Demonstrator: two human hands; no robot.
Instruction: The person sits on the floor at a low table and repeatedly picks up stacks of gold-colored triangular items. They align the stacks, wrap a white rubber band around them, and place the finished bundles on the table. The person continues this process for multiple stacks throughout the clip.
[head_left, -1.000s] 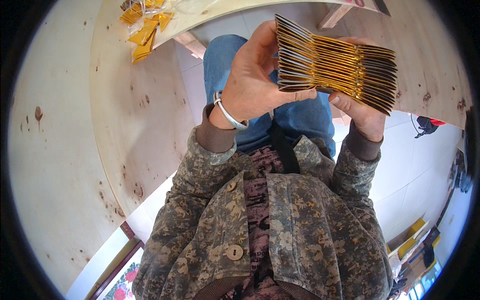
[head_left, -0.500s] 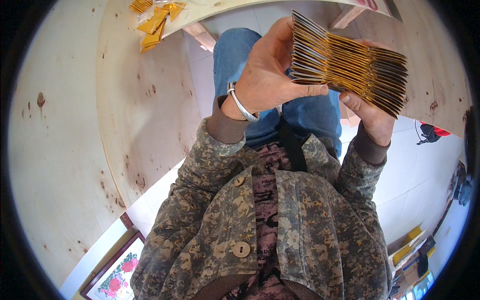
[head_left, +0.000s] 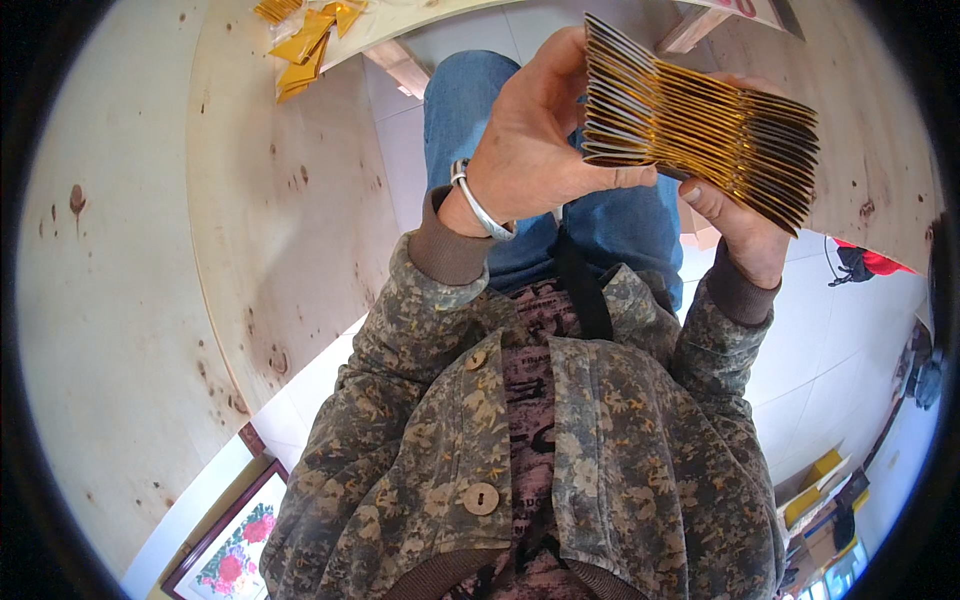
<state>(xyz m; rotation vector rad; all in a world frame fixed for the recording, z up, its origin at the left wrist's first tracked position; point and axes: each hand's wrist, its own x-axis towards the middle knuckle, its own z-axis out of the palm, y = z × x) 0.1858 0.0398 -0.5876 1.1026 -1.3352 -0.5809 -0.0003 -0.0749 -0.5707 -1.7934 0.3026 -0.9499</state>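
Note:
A thick stack of thin gold packets (head_left: 695, 125) is held up between both hands above my knees. Its ends fan apart, and the middle is pinched narrow. The left end shows paler edges, the right end darker ones. My left hand (head_left: 535, 150) is closed on the left part, thumb along the lower side. A silver bangle circles that wrist. My right hand (head_left: 740, 215) grips the right part from below, thumb against the underside. The fingers of both hands are mostly hidden behind the stack.
Pale plywood (head_left: 120, 300) with knots spreads on the left and curves round the far side. Gold packets in clear plastic (head_left: 305, 50) lie at the far left. A red and black item (head_left: 865, 262) is at right. A framed flower picture (head_left: 230, 545) stands lower left.
The stack stays in both hands and tilts very slightly, its left end a little higher. The view has shifted slightly.

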